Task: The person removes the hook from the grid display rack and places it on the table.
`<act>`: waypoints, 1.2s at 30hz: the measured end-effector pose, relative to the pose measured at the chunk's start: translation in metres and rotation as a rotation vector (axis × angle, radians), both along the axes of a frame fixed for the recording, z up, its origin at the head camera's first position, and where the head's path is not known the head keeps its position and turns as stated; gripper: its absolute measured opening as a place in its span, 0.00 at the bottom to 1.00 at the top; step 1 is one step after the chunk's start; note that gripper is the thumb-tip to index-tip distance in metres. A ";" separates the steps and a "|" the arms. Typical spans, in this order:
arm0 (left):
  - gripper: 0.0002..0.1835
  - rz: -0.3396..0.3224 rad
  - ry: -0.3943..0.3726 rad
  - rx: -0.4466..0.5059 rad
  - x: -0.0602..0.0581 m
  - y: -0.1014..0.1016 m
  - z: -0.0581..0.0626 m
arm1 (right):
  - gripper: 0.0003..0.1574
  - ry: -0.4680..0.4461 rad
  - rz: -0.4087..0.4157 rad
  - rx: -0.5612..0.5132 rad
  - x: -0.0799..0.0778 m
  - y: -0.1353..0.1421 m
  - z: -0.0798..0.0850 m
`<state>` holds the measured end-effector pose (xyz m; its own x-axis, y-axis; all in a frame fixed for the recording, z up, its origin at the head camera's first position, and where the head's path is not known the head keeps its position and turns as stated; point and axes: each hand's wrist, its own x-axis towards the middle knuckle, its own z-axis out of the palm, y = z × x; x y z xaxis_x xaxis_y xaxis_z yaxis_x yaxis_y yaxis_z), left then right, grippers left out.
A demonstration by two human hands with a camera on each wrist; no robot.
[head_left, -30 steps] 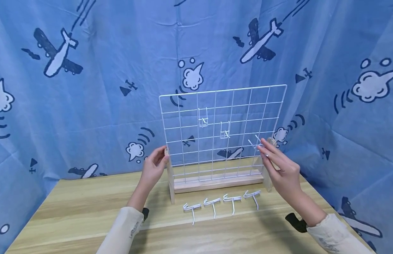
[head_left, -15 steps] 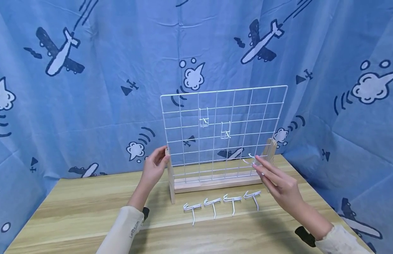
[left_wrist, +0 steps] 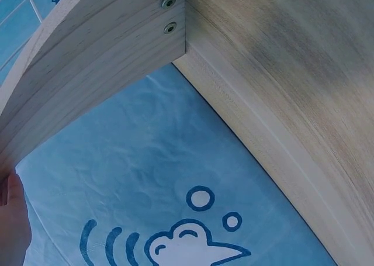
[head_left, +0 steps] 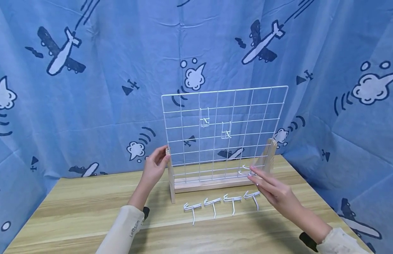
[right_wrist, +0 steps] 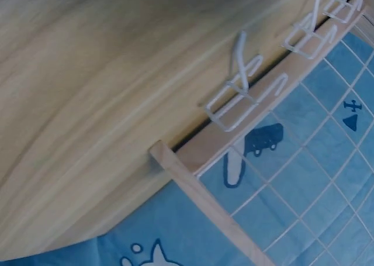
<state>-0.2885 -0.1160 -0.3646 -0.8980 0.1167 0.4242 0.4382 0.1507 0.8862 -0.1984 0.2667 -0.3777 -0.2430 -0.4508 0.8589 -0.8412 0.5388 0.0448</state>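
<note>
A white wire grid panel (head_left: pixel 225 90) stands upright in a wooden stand (head_left: pixel 215 185). My left hand (head_left: pixel 155 165) grips the top of the stand's left upright (head_left: pixel 171 185), thumb in front; in the left wrist view its fingers (left_wrist: pixel 14 219) show at the left edge. Between the fingertips of my right hand (head_left: pixel 276 192) is a white wire hook (head_left: pixel 243 173), its prongs pointing left, low before the panel's right part. Two hooks hang on the grid, an upper hook (head_left: pixel 205 120) and a lower hook (head_left: pixel 228 134). The right wrist view does not show the right hand.
Several matching hooks (head_left: pixel 192 207) lie in a row on the wooden table (head_left: pixel 88 211) in front of the stand. The nearest hook (right_wrist: pixel 242 90) fills the middle of the right wrist view. A blue curtain (head_left: pixel 104 88) with airplanes hangs behind and beside the table.
My right hand has moved down and a little left with its hook, from beside the panel's middle rows to near its bottom. The left hand stays on the upright.
</note>
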 end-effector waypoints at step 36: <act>0.22 -0.011 -0.019 0.000 0.000 0.000 0.002 | 0.29 -0.017 0.004 0.436 0.006 0.014 -0.032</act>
